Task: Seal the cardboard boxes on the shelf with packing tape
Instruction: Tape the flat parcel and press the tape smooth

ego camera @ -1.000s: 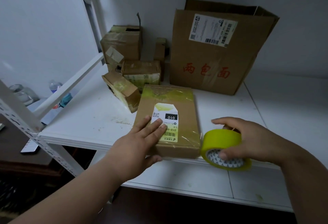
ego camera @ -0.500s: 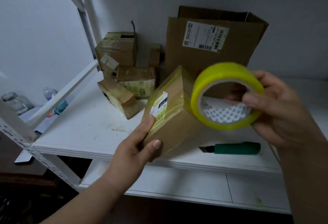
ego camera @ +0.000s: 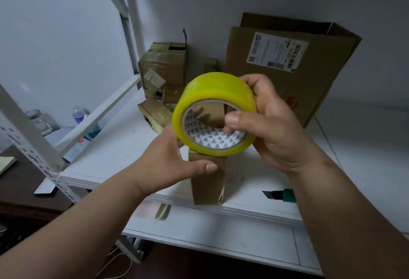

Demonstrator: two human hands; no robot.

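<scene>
Small box (ego camera: 208, 179) now stood on end at shelf (ego camera: 110, 159) edge, gripped by left hand (ego camera: 170, 163). Right hand (ego camera: 272, 128) has raised the yellow tape roll (ego camera: 214, 112), grasping it. Likely hunting the tape's free end.

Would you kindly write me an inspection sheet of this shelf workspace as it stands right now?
Surface: white shelf, scuffed.
Job's things: yellow tape roll held up; small box upright at the shelf edge; large open box at the back; small boxes back left.
Clutter: green-handled knife.
Hands: left hand grips the small box; right hand grips the roll.
Cables: thin cord below.
Surroundings: grey wall; bottle and jar at left.
</scene>
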